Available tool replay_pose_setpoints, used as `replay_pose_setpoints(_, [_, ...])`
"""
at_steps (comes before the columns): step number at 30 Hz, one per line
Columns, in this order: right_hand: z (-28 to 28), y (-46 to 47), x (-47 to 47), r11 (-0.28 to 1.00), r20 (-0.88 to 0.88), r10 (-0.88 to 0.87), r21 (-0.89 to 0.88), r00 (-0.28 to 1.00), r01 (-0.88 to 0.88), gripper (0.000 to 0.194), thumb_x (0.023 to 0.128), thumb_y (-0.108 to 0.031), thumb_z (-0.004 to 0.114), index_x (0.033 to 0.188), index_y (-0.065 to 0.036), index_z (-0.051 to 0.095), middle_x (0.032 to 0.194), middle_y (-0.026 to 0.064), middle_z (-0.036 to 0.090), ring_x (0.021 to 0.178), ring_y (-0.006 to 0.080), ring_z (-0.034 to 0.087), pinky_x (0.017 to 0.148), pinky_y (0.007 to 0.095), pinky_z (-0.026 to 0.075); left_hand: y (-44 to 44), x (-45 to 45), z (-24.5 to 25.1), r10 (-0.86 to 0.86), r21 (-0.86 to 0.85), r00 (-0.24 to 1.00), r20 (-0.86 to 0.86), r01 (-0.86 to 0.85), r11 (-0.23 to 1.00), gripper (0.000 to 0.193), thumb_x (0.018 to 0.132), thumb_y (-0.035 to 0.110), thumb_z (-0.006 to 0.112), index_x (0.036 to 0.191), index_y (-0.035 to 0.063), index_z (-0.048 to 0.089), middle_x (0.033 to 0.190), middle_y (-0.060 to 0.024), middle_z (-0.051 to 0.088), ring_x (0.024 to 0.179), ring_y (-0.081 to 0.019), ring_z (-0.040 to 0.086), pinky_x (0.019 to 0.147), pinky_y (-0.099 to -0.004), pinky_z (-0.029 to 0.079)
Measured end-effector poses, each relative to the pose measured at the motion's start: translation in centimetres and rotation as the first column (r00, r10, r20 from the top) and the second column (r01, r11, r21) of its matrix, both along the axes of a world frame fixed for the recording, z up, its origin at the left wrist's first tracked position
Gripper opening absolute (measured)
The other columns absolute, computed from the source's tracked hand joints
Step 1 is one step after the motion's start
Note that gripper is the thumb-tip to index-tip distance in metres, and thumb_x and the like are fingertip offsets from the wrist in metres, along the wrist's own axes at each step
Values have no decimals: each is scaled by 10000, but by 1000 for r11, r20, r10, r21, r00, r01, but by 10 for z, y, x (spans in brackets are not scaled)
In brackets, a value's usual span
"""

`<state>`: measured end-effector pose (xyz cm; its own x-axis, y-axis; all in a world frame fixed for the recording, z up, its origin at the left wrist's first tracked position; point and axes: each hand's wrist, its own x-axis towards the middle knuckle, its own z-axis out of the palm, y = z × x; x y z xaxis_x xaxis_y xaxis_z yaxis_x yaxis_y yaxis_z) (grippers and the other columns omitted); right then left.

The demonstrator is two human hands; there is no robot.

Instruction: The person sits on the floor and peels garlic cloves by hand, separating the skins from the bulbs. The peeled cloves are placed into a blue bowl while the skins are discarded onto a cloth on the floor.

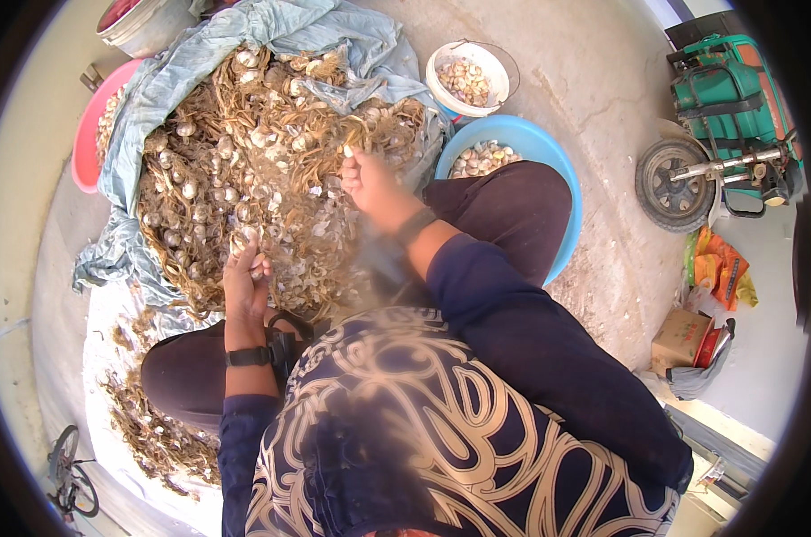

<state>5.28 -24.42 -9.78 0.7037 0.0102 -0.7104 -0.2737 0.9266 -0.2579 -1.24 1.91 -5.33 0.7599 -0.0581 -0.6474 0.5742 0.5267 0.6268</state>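
Note:
A big pile of dried garlic bulbs with stalks and roots (224, 148) lies before me on a blue-grey cloth (140, 114). Over its lower left part, my left hand (246, 272) holds a partly peeled garlic bulb (243, 236) between thumb and fingers, with a small piece in the curled fingers. My right hand (372, 181) is raised over the right part of the pile, its fingertips pinched on a pale garlic clove (348, 152). Loose papery skins (311, 235) cover the pile between the hands. A blue basin (566, 174) with separated cloves (484, 158) stands beside my right knee.
Beyond the blue basin stands a white bucket (501, 79) of cloves. A pink basin (86, 144) and another bucket (144, 30) are at upper left. More garlic stalks (157, 429) lie on a white sheet (103, 322). A green wheeled vehicle (721, 101) and a cardboard box (681, 339) are at right.

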Motion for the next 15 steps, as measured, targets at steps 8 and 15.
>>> replay_pose_setpoints(8, [16, -122, -11, 761, 50, -636, -123, 770, 637, 300, 1015, -310, 408, 794, -108, 404, 614, -12, 374, 503, 106, 360, 425, 240, 303, 0, 0, -9, 1, 24, 999, -48, 0, 1000, 162, 911, 111, 615, 1056, 41, 603, 642, 20, 509, 551, -93, 508, 492, -210, 432])
replay_pose_setpoints(15, [-12, -149, -8, 709, -151, -700, -260, 698, 655, 148, 977, -169, 466, 878, -60, 463, 671, 11, 432, 591, 137, 421, 569, 250, 420, -8, 3, -5, 41, 73, 993, -108, -33, 997, 168, 940, 113, 570, 1069, 13, 611, 593, 60, 382, 502, -59, 392, 519, -197, 419])
